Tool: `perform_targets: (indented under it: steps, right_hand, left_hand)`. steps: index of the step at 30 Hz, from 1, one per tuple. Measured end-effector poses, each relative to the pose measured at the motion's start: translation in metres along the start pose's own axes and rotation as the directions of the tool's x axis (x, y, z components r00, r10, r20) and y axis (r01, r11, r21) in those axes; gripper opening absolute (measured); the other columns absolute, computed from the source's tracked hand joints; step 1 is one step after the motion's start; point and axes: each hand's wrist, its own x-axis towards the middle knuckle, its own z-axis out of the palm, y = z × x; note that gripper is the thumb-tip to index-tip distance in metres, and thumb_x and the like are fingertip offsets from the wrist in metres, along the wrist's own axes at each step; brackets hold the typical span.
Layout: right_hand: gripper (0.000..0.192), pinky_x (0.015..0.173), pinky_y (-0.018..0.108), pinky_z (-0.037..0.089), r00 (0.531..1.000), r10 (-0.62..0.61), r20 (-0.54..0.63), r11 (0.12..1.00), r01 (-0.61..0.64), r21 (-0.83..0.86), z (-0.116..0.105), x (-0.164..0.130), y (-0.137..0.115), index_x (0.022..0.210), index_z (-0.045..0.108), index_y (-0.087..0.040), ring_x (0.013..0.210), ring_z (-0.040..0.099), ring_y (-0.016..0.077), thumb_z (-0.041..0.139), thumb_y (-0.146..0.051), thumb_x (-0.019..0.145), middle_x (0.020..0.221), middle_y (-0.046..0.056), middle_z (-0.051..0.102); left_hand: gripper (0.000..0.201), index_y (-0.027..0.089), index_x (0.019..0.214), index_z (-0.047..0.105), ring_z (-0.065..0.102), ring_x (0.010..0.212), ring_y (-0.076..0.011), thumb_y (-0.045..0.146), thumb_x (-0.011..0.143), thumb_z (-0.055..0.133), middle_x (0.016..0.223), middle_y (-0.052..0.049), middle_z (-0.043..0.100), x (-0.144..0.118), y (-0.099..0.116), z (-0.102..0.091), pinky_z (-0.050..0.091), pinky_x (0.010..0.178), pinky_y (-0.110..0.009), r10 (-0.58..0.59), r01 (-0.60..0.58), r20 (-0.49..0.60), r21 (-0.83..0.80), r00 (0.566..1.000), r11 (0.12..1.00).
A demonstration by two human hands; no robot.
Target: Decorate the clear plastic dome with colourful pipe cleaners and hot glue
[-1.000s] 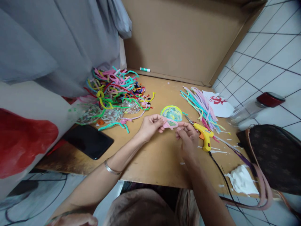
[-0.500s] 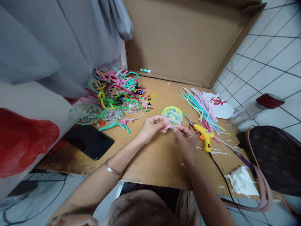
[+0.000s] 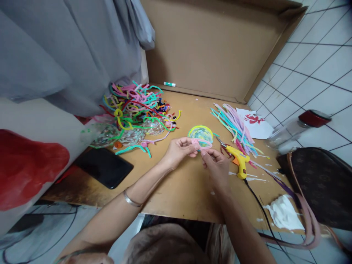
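Both hands have drawn closer together since a second ago, the right hand (image 3: pixel 216 163) sliding left until its fingertips nearly meet those of the left hand (image 3: pixel 178 149).

Largest in view, the brown worktop (image 3: pixel 181 183) carries everything — a big tangle of coloured pipe cleaners (image 3: pixel 134 104) at its far left, a straight bundle of pipe cleaners (image 3: pixel 233 124) at the far right, a black phone (image 3: pixel 103 167) near the left edge, and a yellow glue gun (image 3: pixel 239 159) just right of the right hand, its nozzle aimed up-left. A white paper with a red mark (image 3: pixel 254 123) lies beyond the bundle.

Just behind the fingers sits a round dome (image 3: pixel 200 132) rimmed in yellow-green.

Smallest is the pink pipe cleaner loop (image 3: pixel 202 144), held just above the worktop in front of the dome. Its long axis runs left to right, roughly level, the left end pinched in the left hand's narrow grip and the right end pointing toward the glue gun, pinched between the right hand's thumb and forefinger — both grips closed tight on the loop.
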Motion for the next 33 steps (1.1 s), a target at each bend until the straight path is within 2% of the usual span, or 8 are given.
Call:
perform_targets:
  steps: [7,12,17,21,29,33]
  right_hand:
    - [0.027,0.046,0.022,0.029,1.000,0.010,0.019,1.000,-0.009,-0.030,0.002,-0.001,-0.001,0.067,0.066,-0.018,0.045,0.037,0.0079,0.069,-0.045,0.065,0.048,-0.006,0.049]
    - [0.025,0.044,0.022,0.024,1.000,0.014,0.006,0.998,-0.014,-0.055,0.001,-0.001,0.004,0.067,0.065,-0.018,0.043,0.032,0.0068,0.068,-0.043,0.067,0.047,-0.007,0.046]
    - [0.022,0.045,0.022,0.027,1.000,0.012,0.028,1.000,-0.012,-0.014,0.001,0.000,0.003,0.064,0.062,-0.019,0.044,0.034,0.0072,0.068,-0.040,0.067,0.047,-0.007,0.046]
    - [0.019,0.045,0.023,0.029,0.994,0.062,0.095,0.995,-0.069,0.067,-0.001,0.002,0.004,0.062,0.062,-0.019,0.044,0.037,0.0078,0.069,-0.037,0.064,0.046,-0.006,0.047]
    - [0.018,0.043,0.022,0.027,0.970,0.157,0.188,0.960,-0.195,0.203,-0.006,0.005,0.004,0.061,0.062,-0.017,0.042,0.035,0.0063,0.072,-0.033,0.059,0.046,-0.006,0.049]
    - [0.019,0.041,0.022,0.027,0.962,0.169,0.215,0.947,-0.219,0.234,-0.005,0.004,-0.001,0.059,0.061,-0.018,0.040,0.034,0.0058,0.072,-0.033,0.056,0.044,-0.006,0.047]
  left_hand:
    - [0.046,0.011,0.070,0.067,0.056,0.049,-0.0073,0.046,0.050,0.088,0.060,0.000,0.066,-0.002,0.000,0.001,0.049,0.052,-0.021,0.039,-0.039,-0.016,0.038,0.999,0.999]
    - [0.044,0.011,0.070,0.069,0.056,0.050,-0.0074,0.052,0.060,0.081,0.060,-0.001,0.065,-0.003,0.001,0.001,0.050,0.053,-0.021,0.058,-0.059,0.022,0.064,0.998,0.996]
    - [0.051,0.011,0.100,0.074,0.059,0.054,-0.0079,0.049,0.066,0.079,0.066,-0.001,0.067,-0.001,-0.002,-0.001,0.052,0.054,-0.021,0.092,-0.094,0.043,0.051,0.995,0.994]
    - [0.058,0.012,0.113,0.071,0.059,0.053,-0.0070,0.046,0.067,0.079,0.067,0.000,0.068,0.000,0.000,-0.005,0.053,0.055,-0.021,0.057,-0.062,0.112,0.048,0.992,0.997]
    - [0.052,0.014,0.113,0.071,0.063,0.062,-0.0088,0.044,0.071,0.078,0.074,-0.003,0.069,-0.002,0.010,-0.014,0.055,0.060,-0.021,-0.030,0.026,0.297,0.018,0.954,1.000]
    - [0.046,0.012,0.109,0.072,0.062,0.060,-0.0081,0.041,0.072,0.078,0.074,-0.003,0.069,-0.001,0.011,-0.016,0.054,0.059,-0.021,-0.017,0.003,0.306,0.048,0.952,0.999]
